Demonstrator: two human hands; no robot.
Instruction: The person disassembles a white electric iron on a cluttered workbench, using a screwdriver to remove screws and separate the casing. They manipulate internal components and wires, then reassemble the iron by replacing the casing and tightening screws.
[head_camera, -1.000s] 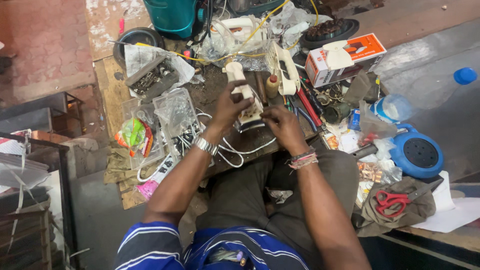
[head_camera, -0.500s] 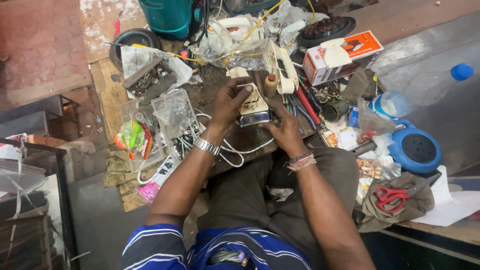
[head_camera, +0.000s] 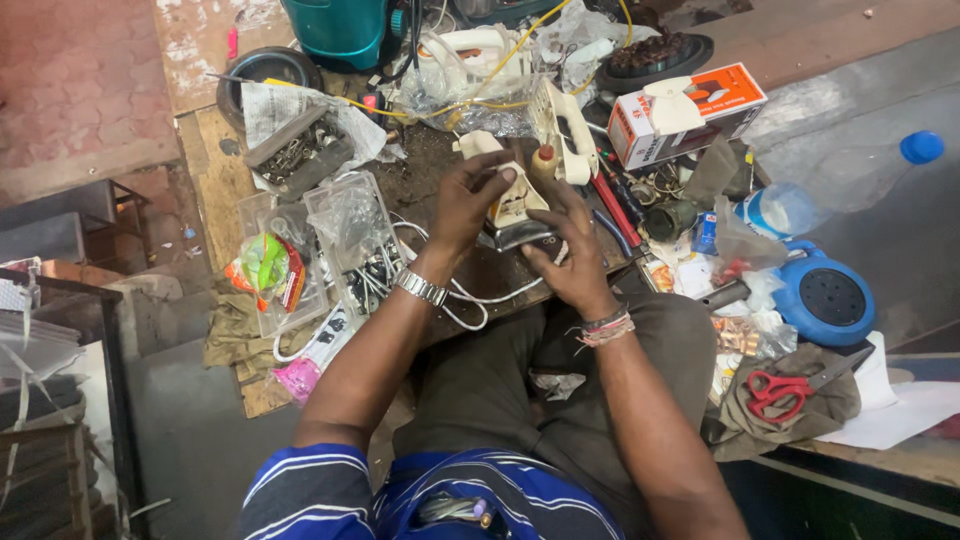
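A cream and dark clothes iron (head_camera: 515, 208) stands on the dark work board (head_camera: 430, 170) in front of me, its handle part removed. My left hand (head_camera: 468, 200), with a metal watch on the wrist, grips the iron's left side and top. My right hand (head_camera: 565, 248), with bead bracelets on the wrist, holds the iron's right side and base. A white cord (head_camera: 470, 295) loops from under the iron toward my lap. A cream iron handle shell (head_camera: 562, 130) lies just beyond my hands.
Clear plastic trays of small parts (head_camera: 345, 240) lie to the left. An orange and white box (head_camera: 690, 110), a plastic bottle (head_camera: 830, 185), a blue round device (head_camera: 825, 295) and red-handled scissors (head_camera: 785, 390) lie to the right. A teal container (head_camera: 340, 30) stands at the back.
Both hands have drawn closer around the iron and shifted it slightly toward me. The view has dipped a little.
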